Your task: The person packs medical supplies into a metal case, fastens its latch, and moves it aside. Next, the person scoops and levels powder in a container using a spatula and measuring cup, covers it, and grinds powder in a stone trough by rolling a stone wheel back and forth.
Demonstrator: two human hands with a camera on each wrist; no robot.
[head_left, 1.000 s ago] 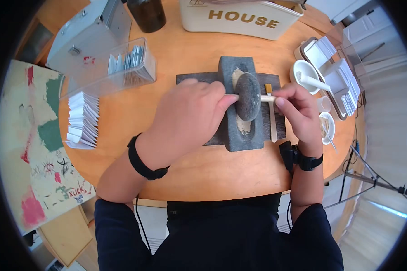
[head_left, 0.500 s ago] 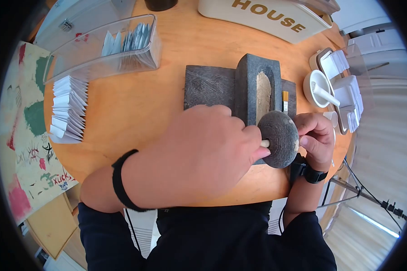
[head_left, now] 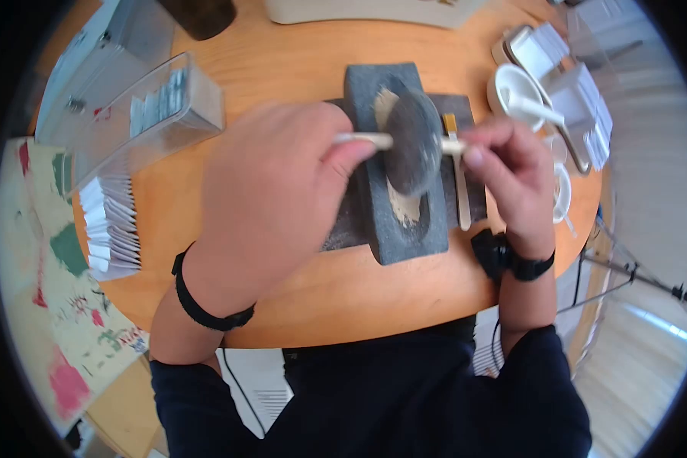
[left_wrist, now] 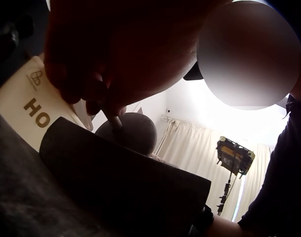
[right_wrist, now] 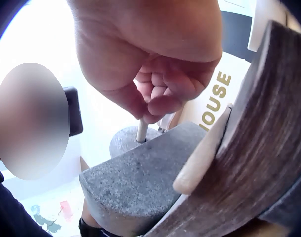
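A round grey stone grinding wheel [head_left: 414, 145] sits over the middle of a long stone trough [head_left: 408, 243]. Pale powder [head_left: 404, 208] lines the trough's hollow on both sides of the wheel. From the left, my left hand [head_left: 271, 179] grips one end of the wheel's pale wooden axle [head_left: 370, 140]. The other end is pinched between thumb and fingers of my right hand [head_left: 517, 179]. In the right wrist view, thumb and fingertips close on the axle [right_wrist: 141, 131] just above the trough's side. The left wrist view shows the wheel [left_wrist: 140, 132] rising behind the dark trough wall.
Under the trough lies a dark board [head_left: 477, 195], with a flat brush [head_left: 462, 191] on its right part. At right stand a white mortar [head_left: 500, 95] with a pestle [head_left: 530, 108] and white packets [head_left: 584, 107]. Folded papers [head_left: 111, 229] and a clear box [head_left: 206, 95] are at left.
Both hands rolled the wheel toward the body to the trough's near end, then back away to its middle. The head view shifted too. Both hands kept their hold on the axle.
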